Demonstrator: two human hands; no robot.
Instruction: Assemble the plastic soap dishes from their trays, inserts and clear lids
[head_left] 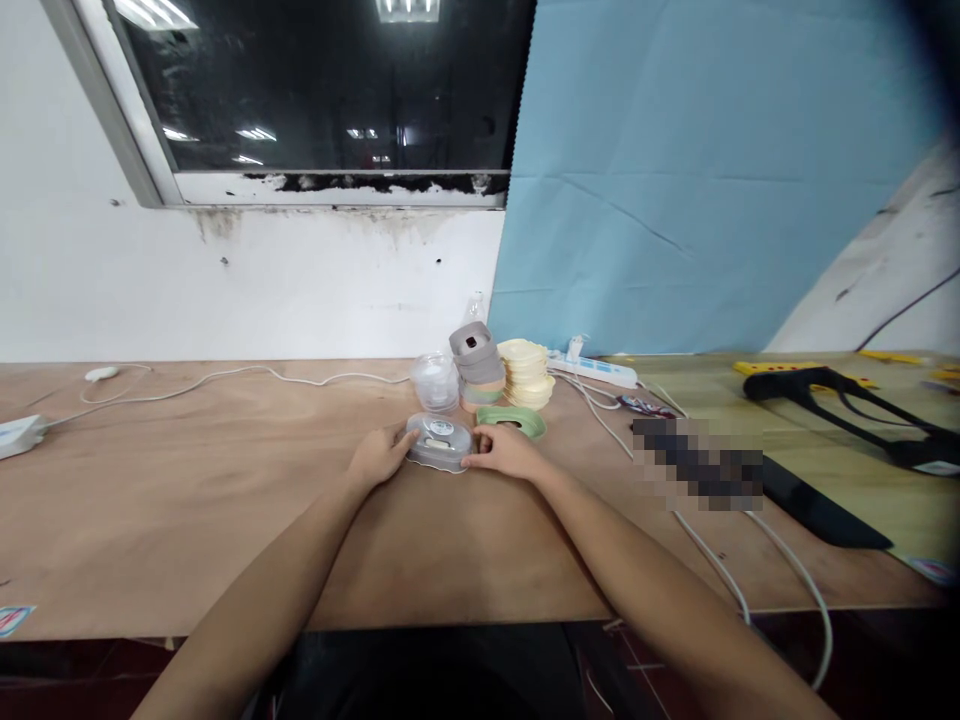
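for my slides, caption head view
Left hand and right hand touch a rounded grey plastic container on a brown wooden table.

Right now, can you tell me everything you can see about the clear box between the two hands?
The clear box is low and wide with rounded ends, see-through and greyish, like plastic. On top is a round, pale label with print too small to read; a short pale strip shows nearer the front. Its bottom edge looks wavy. It appears to rest flat on the wooden table. The left hand touches its left end, the right hand its right end.
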